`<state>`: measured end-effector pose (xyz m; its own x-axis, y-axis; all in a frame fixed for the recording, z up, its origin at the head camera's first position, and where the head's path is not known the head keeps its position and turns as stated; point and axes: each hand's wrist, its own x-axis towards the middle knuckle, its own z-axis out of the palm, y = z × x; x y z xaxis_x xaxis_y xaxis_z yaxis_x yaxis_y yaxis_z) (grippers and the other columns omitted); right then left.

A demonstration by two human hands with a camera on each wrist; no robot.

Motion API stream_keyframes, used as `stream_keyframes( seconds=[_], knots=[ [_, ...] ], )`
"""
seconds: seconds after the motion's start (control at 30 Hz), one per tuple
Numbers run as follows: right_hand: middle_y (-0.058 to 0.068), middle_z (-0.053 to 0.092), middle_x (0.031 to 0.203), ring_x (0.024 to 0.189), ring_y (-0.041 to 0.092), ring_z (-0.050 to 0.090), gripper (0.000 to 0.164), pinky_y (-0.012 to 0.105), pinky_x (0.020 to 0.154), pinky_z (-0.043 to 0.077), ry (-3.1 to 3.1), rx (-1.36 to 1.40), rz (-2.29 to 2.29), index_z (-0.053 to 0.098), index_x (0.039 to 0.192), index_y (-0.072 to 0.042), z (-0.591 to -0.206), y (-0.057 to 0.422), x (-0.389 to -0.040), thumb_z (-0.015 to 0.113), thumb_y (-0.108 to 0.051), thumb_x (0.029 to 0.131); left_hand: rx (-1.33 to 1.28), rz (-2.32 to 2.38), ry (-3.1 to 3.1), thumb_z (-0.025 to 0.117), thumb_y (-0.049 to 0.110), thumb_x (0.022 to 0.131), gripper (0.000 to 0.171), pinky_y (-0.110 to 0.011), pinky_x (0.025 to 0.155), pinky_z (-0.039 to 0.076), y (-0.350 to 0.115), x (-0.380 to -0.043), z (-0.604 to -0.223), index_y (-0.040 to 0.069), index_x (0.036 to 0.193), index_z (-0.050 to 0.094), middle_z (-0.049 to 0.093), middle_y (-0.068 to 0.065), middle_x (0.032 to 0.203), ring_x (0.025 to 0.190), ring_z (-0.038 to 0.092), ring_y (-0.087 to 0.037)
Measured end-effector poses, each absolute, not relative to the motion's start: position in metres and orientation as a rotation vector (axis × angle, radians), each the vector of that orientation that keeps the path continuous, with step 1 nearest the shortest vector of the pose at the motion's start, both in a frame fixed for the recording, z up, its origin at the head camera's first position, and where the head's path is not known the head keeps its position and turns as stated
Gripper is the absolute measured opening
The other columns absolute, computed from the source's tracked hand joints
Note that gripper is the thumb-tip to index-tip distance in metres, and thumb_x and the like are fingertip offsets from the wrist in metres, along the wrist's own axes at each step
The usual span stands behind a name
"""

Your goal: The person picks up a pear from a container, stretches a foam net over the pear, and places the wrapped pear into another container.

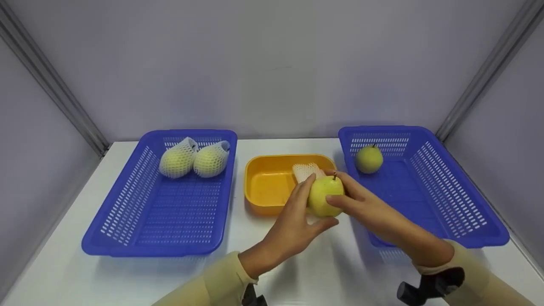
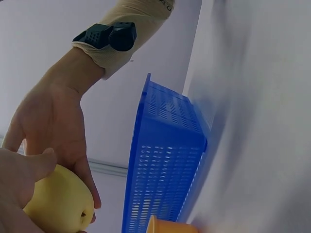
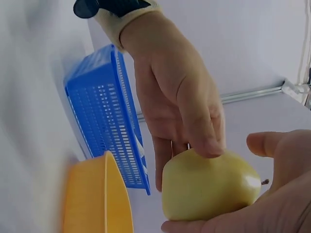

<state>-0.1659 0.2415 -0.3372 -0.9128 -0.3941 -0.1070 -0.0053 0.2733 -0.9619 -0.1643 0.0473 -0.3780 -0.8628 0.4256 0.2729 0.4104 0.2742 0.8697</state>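
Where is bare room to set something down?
Free: left basket, in front of netted fruits; right basket, right of its lone fruit; tub, left of the net. Crowded: tub's right side, by the net and held fruit.

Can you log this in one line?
left hand: holds pear; right hand: holds same pear; orange tub: foam net; right basket: another pear

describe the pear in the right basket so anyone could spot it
Find the blue basket on the head view's right. Near its far left corner sits one yellow-green pear. It is bare, unlike the two netted pears, and untouched, unlike the held pear.
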Motion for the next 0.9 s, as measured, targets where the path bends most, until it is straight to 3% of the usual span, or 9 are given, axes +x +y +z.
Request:
stream_keyframes(
  seconds=[0.13, 0.2, 0.3, 0.43, 0.5, 0.63, 0.9],
  knots=[
    [0.02, 0.014, 0.166, 0.138, 0.034, 0.036, 0.069, 0.055, 0.123, 0.019, 2.086, -0.415, -1.758, 0.009, 0.164, -0.007, -0.34, 0.243, -0.158, 0.044, -0.018, 0.105, 0.776, 1.695, 2.442, 0.079, 0.026, 0.092, 0.086, -0.035, 0.111, 0.044, 0.038, -0.162, -0.378, 0.009, 0.159, 0.029, 0.036, -0.012, 0.157, 0.132, 0.048, -0.022],
    [0.02, 0.007, 0.168, 0.144, 0.037, 0.03, 0.067, 0.058, 0.122, 0.018, 2.085, -0.445, -1.745, 0.008, 0.164, -0.009, -0.343, 0.244, -0.154, 0.043, -0.019, 0.107, 0.771, 1.69, 2.395, 0.079, 0.025, 0.091, 0.085, -0.032, 0.11, 0.044, 0.033, -0.161, -0.379, 0.01, 0.159, 0.03, 0.037, -0.011, 0.156, 0.132, 0.048, -0.021],
    [0.023, 0.015, 0.166, 0.144, 0.04, 0.031, 0.065, 0.053, 0.12, 0.027, 2.154, -0.519, -1.688, 0.013, 0.163, -0.007, -0.351, 0.242, -0.147, 0.045, -0.024, 0.11, 0.79, 1.664, 2.352, 0.08, 0.024, 0.09, 0.084, -0.028, 0.109, 0.045, 0.024, -0.158, -0.382, 0.01, 0.158, 0.032, 0.04, -0.009, 0.154, 0.131, 0.049, -0.019],
    [0.026, 0.034, 0.155, 0.136, 0.039, 0.04, 0.061, 0.029, 0.109, 0.043, 2.211, -0.64, -1.682, 0.024, 0.158, 0.001, -0.366, 0.235, -0.139, 0.051, -0.021, 0.108, 0.833, 1.62, 2.348, 0.081, 0.023, 0.09, 0.082, -0.028, 0.108, 0.045, 0.011, -0.152, -0.39, 0.009, 0.156, 0.035, 0.043, -0.007, 0.152, 0.133, 0.049, -0.019],
    [0.025, 0.04, 0.15, 0.133, 0.039, 0.042, 0.057, 0.022, 0.104, 0.044, 2.211, -0.691, -1.7, 0.029, 0.154, 0.003, -0.374, 0.231, -0.137, 0.054, -0.018, 0.107, 0.852, 1.609, 2.346, 0.082, 0.02, 0.088, 0.081, -0.029, 0.107, 0.047, 0.005, -0.15, -0.395, 0.011, 0.155, 0.038, 0.046, -0.005, 0.151, 0.133, 0.049, -0.018],
    [0.022, 0.048, 0.143, 0.128, 0.037, 0.047, 0.053, 0.025, 0.1, 0.048, 2.198, -0.718, -1.706, 0.036, 0.149, 0.003, -0.391, 0.223, -0.132, 0.058, -0.015, 0.105, 0.868, 1.579, 2.34, 0.086, 0.018, 0.084, 0.078, -0.03, 0.104, 0.05, -0.003, -0.145, -0.407, 0.016, 0.15, 0.044, 0.053, 0.001, 0.144, 0.129, 0.052, -0.016],
    [0.024, 0.051, 0.138, 0.124, 0.037, 0.05, 0.053, 0.028, 0.096, 0.053, 2.111, -0.696, -1.722, 0.038, 0.144, 0.008, -0.425, 0.217, -0.121, 0.061, -0.015, 0.103, 0.807, 1.45, 2.338, 0.089, 0.019, 0.08, 0.071, -0.032, 0.102, 0.051, -0.013, -0.135, -0.432, 0.012, 0.136, 0.046, 0.057, 0.0, 0.132, 0.123, 0.055, -0.017]
  ],
)
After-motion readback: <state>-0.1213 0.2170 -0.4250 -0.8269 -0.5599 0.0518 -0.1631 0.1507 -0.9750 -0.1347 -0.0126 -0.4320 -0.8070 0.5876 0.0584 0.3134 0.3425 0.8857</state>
